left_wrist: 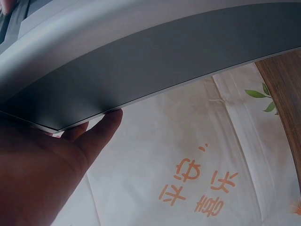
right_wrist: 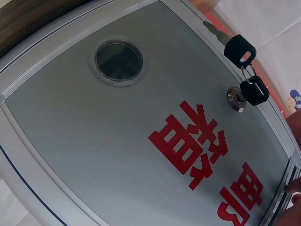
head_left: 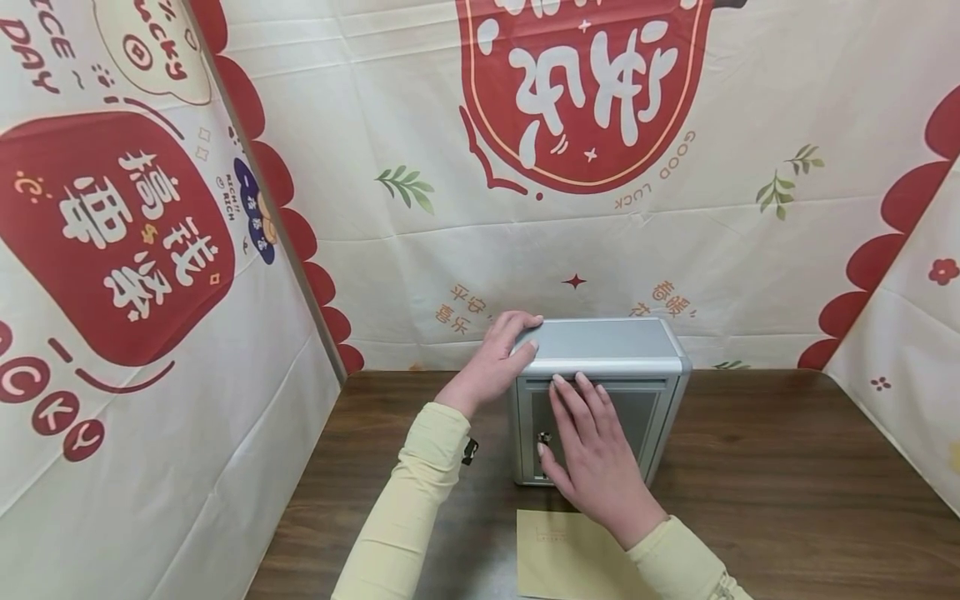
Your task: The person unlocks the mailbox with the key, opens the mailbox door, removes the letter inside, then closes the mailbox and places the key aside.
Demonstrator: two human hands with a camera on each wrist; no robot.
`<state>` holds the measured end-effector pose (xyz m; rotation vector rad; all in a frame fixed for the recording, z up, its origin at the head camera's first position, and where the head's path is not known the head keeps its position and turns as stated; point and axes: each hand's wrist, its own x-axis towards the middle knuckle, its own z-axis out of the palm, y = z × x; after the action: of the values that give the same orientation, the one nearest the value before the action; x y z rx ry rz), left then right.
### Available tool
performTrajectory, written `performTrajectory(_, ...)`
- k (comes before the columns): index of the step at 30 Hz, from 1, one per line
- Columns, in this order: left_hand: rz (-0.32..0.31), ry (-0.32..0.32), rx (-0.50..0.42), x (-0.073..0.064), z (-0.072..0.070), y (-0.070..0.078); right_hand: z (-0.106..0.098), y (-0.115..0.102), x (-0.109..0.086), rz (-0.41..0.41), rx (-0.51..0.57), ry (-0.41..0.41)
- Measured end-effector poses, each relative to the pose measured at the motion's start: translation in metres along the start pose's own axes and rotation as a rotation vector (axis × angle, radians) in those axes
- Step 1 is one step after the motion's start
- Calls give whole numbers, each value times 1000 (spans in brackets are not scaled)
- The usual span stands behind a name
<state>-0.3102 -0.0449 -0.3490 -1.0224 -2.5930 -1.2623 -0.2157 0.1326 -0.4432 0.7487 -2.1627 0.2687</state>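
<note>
A silver metal letter box stands upright on the table, its door facing me with red characters and a round window. My left hand grips the box's top left corner; in the left wrist view its fingers reach the far edge of the top panel. Across the upper front lies my right hand, fingers extended, fingertips at the slot along the top of the door. One black-headed key sits in the door lock, with a second key hanging from its ring.
A tan paper envelope lies on the brown wooden table in front of the box, partly under my right forearm. Printed cloth hangs behind the table and along both sides.
</note>
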Motion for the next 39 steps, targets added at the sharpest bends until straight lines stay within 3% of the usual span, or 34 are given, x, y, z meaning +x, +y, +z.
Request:
performTrajectory(6,3,0,-6,0,1,0,-1,0,0,5,3,2)
performTrajectory(14,-8,-20,-29,3,6,2,-9,-2,-9,68,101,142)
performTrajectory(17,-9,-31,-47,4,6,4,-10,-4,-18,168,145,80)
performTrajectory(23,-18,-14,-50,1,4,2,1,-16,-33,479,306,-182)
performTrajectory(27,-18,1,-49,-3,0,-1,10,-28,-32,630,423,-290)
performTrajectory(39,17,-2,-57,-1,3,-1,14,-32,-25,807,667,-362)
